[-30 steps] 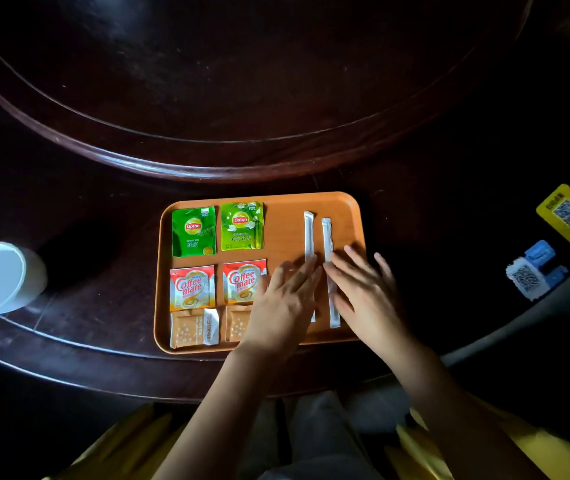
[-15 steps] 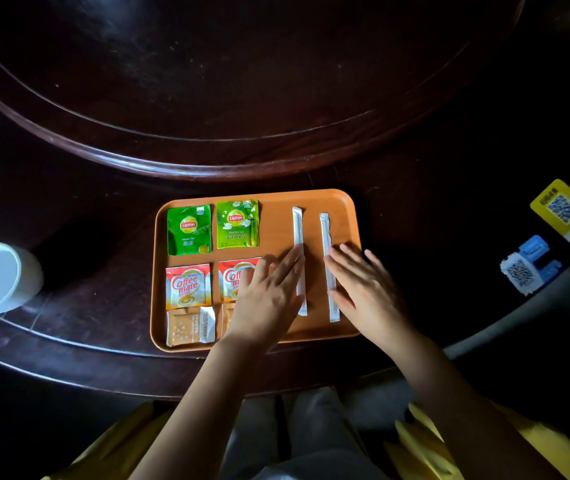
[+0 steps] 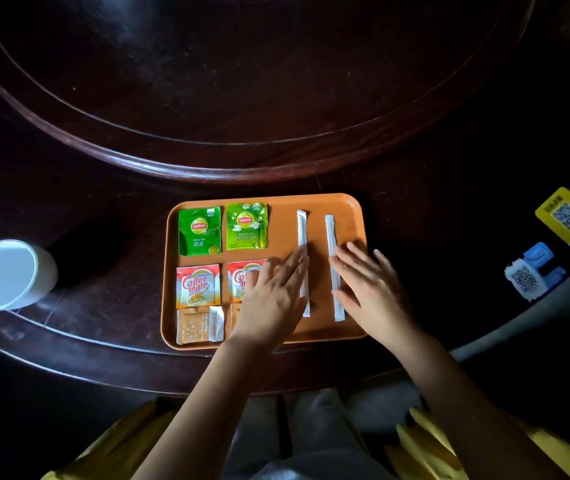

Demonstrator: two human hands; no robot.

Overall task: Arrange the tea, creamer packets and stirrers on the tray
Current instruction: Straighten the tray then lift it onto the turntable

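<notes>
An orange tray (image 3: 280,202) lies on the dark table. Two green tea bags (image 3: 199,231) (image 3: 247,226) sit side by side at its far left. Below them are two red creamer packets (image 3: 197,286) (image 3: 238,277) and a tan sachet (image 3: 198,324); a second tan sachet is mostly hidden under my left hand. Two white wrapped stirrers (image 3: 302,230) (image 3: 330,237) lie lengthwise on the right half. My left hand (image 3: 275,297) rests flat, fingers touching the left stirrer. My right hand (image 3: 368,289) lies flat beside the right stirrer, fingers spread.
A white paper cup (image 3: 6,273) stands at the left on the table edge. A yellow QR card (image 3: 569,218) and a blue-and-white QR tag (image 3: 533,271) lie at the right. A raised round turntable (image 3: 207,157) fills the table's centre beyond the tray.
My left hand has slid the left stirrer leftward, widening the gap between the two stirrers. My right hand has stayed by the right stirrer.
</notes>
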